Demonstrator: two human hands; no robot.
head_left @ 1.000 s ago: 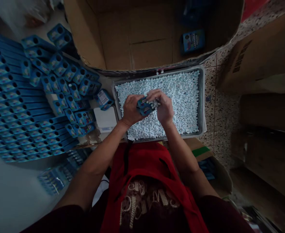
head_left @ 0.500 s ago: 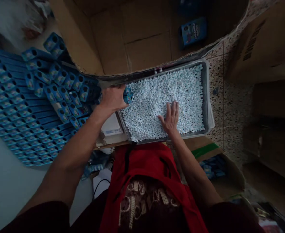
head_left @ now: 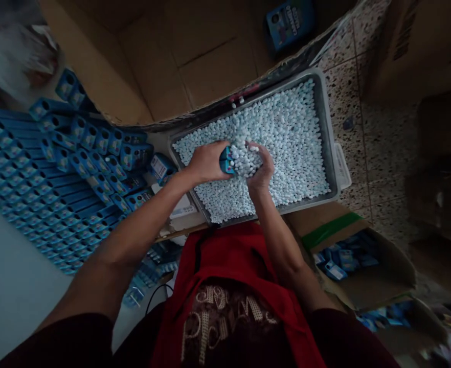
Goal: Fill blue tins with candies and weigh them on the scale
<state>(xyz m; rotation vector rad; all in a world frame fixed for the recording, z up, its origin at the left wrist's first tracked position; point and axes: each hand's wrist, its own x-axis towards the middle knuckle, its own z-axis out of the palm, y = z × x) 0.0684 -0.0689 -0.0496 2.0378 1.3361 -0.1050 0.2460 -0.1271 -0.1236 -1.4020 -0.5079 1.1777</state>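
Note:
My left hand (head_left: 209,162) is closed around a pair of small blue boxes (head_left: 227,160), held sideways over the left part of a metal tray (head_left: 328,133). Their ends face right, toward the candies. Small white candies (head_left: 294,153) fill the tray in a thick layer. Cupped on its side, my right hand (head_left: 263,167) holds a heap of these candies (head_left: 244,159) against the ends of the boxes. Some candies lie loose on top of the fingers. The far sides of the boxes are hidden by my left hand.
Many blue boxes (head_left: 37,194) stand in rows at the left, with more piled beside the tray. A large cardboard carton (head_left: 210,61) is behind the tray, with a blue box (head_left: 290,24) inside. Open cartons (head_left: 386,276) with blue packs sit at lower right.
My right hand has moved left from the middle of the tray and gathered candies. My left hand has brought the blue boxes rightward over the tray to meet it. The view has shifted slightly.

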